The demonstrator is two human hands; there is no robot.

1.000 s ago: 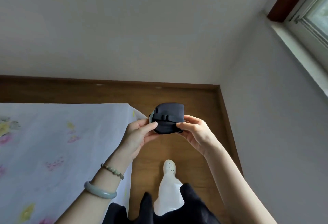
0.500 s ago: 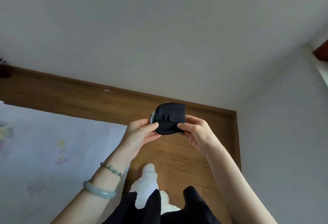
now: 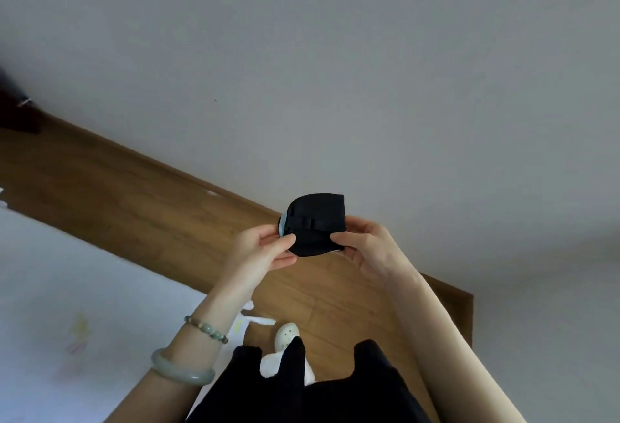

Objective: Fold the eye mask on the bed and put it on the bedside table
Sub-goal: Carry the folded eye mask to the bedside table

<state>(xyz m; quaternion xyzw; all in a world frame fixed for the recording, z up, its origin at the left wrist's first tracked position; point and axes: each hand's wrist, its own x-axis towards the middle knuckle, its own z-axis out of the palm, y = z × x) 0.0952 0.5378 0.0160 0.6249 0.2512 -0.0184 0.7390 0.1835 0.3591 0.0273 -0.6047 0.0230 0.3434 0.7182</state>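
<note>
Wall [image 3: 335, 53]: one, pale grey, fills the upper half of the view.
Floor [image 3: 141, 201]: one, brown wood planks, running diagonally below the wall.
Bed [image 3: 67, 288]: one, white sheet with faint coloured print, at lower left.
Dark garment [image 3: 322, 395]: one, black, at the bottom centre, over a white trouser leg.
Arms: two, bare, reaching up from the bottom edge and converging at the centre.
Left hand [image 3: 258, 251]: one, palm turned inward, thumb on the front of the mask, fingers [image 3: 285, 260] closed behind its left edge.
Right hand [image 3: 372, 248]: one, mirrored pose, thumb and fingers pinching the mask's right edge.
Eye mask [image 3: 317, 224]: one, black, folded in half, strap with buckle across its front, pale blue lining showing at the left edge; held in the air between both hands, above the floor, right of the bed.
Shoe [image 3: 287, 335]: one visible, white, perforated.
Bangle [image 3: 183, 369]: one, pale green, left wrist.
Bead bracelet [image 3: 206, 327]: one, left wrist, above the bangle.
</note>
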